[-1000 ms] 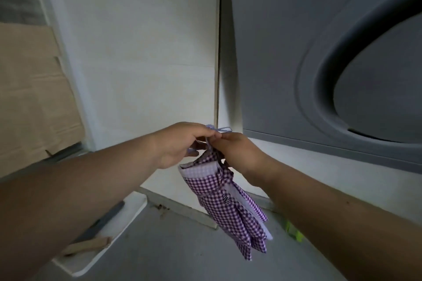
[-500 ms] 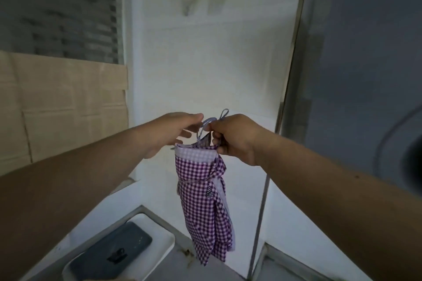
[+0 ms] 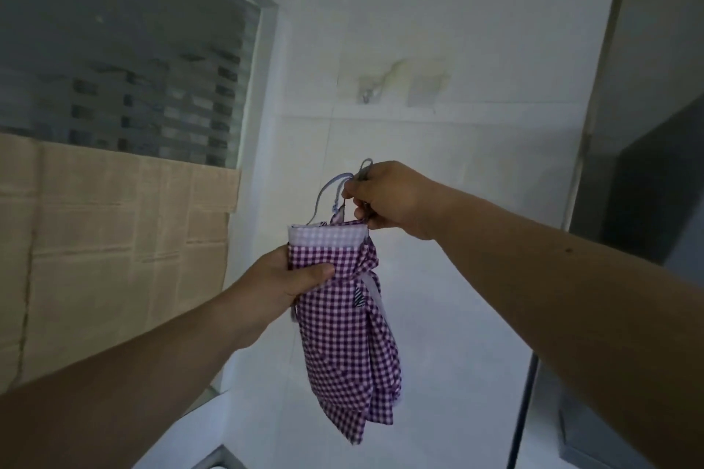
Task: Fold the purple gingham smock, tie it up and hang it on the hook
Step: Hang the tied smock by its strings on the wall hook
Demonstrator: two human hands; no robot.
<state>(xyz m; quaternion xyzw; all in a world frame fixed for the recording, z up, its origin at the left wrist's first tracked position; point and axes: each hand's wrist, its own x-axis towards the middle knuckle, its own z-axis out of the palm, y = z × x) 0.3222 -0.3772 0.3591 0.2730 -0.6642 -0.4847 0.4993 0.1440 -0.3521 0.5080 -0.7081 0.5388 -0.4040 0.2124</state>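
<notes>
The purple gingham smock (image 3: 344, 339) hangs folded into a narrow bundle, tied round its middle with a pale strap, in front of a white tiled wall. My right hand (image 3: 388, 198) pinches the thin pale loop strap (image 3: 335, 183) at the bundle's top and holds it up. My left hand (image 3: 289, 282) grips the bundle's upper left side, thumb across the checked cloth just under its pale band. A small metal hook (image 3: 366, 93) on a clear adhesive pad sits on the wall, well above the strap.
A second clear adhesive pad (image 3: 424, 89) is stuck right of the hook. A frosted window (image 3: 122, 61) with cardboard (image 3: 110, 247) over its lower half fills the left. A dark grey panel (image 3: 655, 183) stands at the right.
The camera has tilted up, bringing the hook into view. My left hand has left the loop strap and dropped to grip the bundle's side. My right hand still holds the strap.
</notes>
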